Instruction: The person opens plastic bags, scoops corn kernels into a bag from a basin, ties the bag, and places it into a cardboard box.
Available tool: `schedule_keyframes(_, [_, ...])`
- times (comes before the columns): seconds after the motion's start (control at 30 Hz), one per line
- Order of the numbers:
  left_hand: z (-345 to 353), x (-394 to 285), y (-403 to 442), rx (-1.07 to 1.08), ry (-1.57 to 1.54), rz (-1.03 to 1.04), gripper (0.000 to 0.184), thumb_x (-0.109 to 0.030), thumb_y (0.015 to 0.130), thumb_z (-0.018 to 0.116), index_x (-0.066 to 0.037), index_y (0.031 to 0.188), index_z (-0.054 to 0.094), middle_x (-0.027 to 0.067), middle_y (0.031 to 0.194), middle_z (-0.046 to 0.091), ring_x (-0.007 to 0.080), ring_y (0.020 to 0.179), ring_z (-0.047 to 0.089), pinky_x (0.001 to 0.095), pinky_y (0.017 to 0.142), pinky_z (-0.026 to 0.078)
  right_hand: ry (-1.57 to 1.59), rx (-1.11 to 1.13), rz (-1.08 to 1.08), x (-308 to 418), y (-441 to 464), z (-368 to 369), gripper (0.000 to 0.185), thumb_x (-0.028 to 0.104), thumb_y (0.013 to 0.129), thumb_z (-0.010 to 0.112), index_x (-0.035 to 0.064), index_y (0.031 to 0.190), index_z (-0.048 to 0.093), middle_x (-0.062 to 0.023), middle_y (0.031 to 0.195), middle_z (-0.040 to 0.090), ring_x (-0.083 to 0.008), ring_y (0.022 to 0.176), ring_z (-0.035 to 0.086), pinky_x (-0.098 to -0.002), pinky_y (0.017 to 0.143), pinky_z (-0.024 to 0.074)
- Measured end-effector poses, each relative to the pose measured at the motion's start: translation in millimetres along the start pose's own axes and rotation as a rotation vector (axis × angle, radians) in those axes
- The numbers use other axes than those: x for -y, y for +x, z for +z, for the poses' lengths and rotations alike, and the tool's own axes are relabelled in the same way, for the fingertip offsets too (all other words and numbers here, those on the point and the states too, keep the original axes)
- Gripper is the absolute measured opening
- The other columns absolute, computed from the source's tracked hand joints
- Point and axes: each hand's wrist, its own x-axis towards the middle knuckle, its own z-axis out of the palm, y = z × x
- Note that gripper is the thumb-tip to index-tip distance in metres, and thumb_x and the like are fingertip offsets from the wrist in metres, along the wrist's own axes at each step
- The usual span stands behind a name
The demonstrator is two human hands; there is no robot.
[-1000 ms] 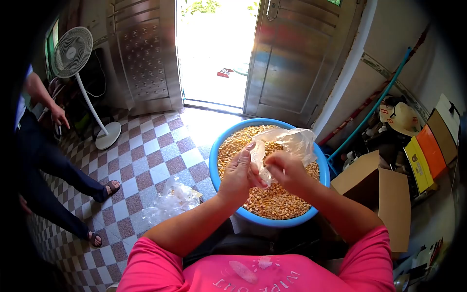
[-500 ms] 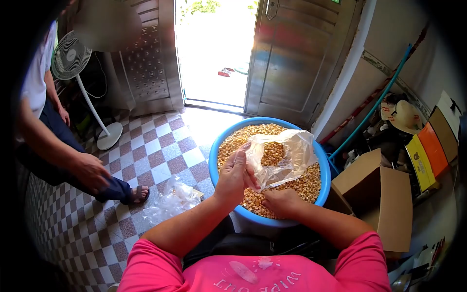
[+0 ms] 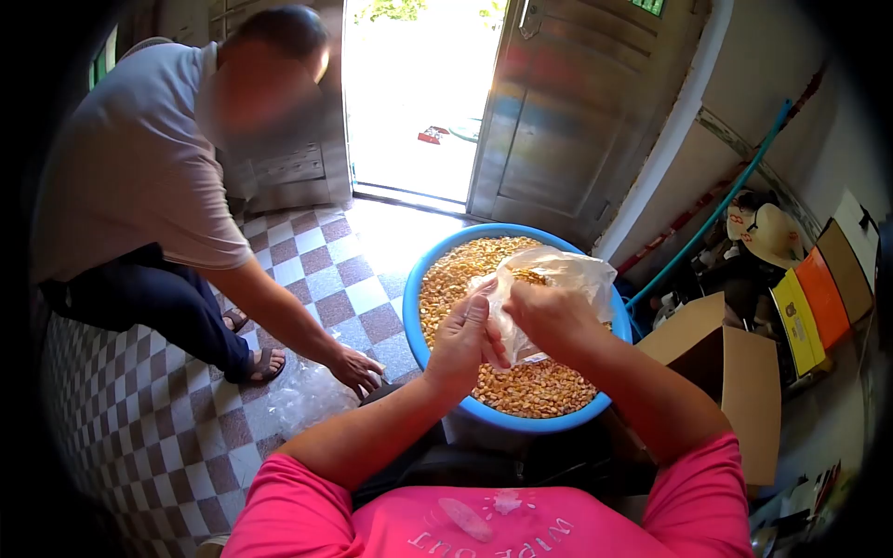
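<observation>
A blue tub (image 3: 412, 316) full of yellow corn kernels (image 3: 530, 391) stands in front of me. Over it I have a clear plastic bag (image 3: 581, 275), its mouth facing up. My left hand (image 3: 465, 339) grips the bag's near left edge, thumb up and fingers bent round it. My right hand (image 3: 551, 314) is closed at the bag's opening, its fingertips partly hidden by the plastic; whatever it holds is too small to make out. Some kernels show just behind the right hand, at the bag.
Another person (image 3: 139, 158) bends down at the left, one hand reaching to clear plastic bags (image 3: 312, 398) on the checkered floor. An open cardboard box (image 3: 752, 400) stands right of the tub. Behind it are a straw hat (image 3: 770, 232) and a teal pole (image 3: 716, 209).
My right hand has risen from the kernels near the tub's front to the bag's opening. The other person has stepped closer and bent down to the plastic bags on the floor.
</observation>
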Motion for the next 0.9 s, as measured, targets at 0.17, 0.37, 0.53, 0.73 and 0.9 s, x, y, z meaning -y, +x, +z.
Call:
schedule_keyframes(0.17, [3, 10, -6, 0.033, -0.049, -0.011, 0.047, -0.034, 0.097, 0.036, -0.007, 0.136, 0.032, 0.0001, 0.069, 0.050, 0.0107, 0.053, 0.055, 0.0233, 0.046, 0.050, -0.211, 0.125, -0.028, -60, 16, 48, 0.015, 0.015, 0.083, 0.051, 0.0029, 0.080, 0.060, -0.0176, 0.071, 0.062, -0.0310, 0.066, 0.064, -0.0402, 0.058, 0.0501])
schedule_keyframes(0.37, [9, 27, -16, 0.063, -0.127, 0.039, 0.049, -0.033, 0.097, 0.036, -0.006, 0.137, 0.030, -0.0002, 0.068, 0.048, 0.0108, 0.052, 0.055, 0.0213, 0.045, 0.047, 0.141, -0.086, -0.118, -66, 4, 62, 0.008, 0.008, 0.075, 0.055, 0.0049, 0.076, 0.062, -0.0166, 0.069, 0.060, -0.0336, 0.061, 0.060, -0.0428, 0.057, 0.0473])
schedule_keyframes(0.53, [9, 32, -19, 0.065, -0.175, -0.015, 0.049, -0.033, 0.098, 0.036, -0.004, 0.137, 0.030, -0.0006, 0.065, 0.047, 0.0105, 0.051, 0.055, 0.0213, 0.045, 0.047, -0.084, -0.030, -0.065, -56, -3, 43, 0.013, 0.009, 0.076, 0.057, 0.0045, 0.065, 0.056, -0.0154, 0.060, 0.054, -0.0334, 0.058, 0.058, -0.0423, 0.052, 0.0452])
schedule_keyframes(0.73, [9, 30, -23, 0.071, -0.174, -0.010, 0.048, -0.033, 0.098, 0.035, -0.005, 0.137, 0.031, 0.0011, 0.068, 0.049, 0.0112, 0.052, 0.055, 0.0231, 0.047, 0.049, -0.141, 0.065, -0.198, -61, -5, 39, 0.014, 0.014, 0.073, 0.059, 0.0071, 0.061, 0.060, -0.0140, 0.059, 0.057, -0.0317, 0.055, 0.057, -0.0422, 0.050, 0.0430])
schedule_keyframes(0.9, [3, 23, -19, -0.031, -0.126, -0.041, 0.045, -0.032, 0.098, 0.037, -0.007, 0.134, 0.036, 0.0013, 0.067, 0.047, 0.0115, 0.051, 0.054, 0.0243, 0.046, 0.051, 0.064, 0.264, -0.149, -13, -17, 4, 0.007, 0.008, 0.076, 0.058, 0.0057, 0.081, 0.061, -0.0134, 0.078, 0.061, -0.0289, 0.071, 0.062, -0.0382, 0.062, 0.0496])
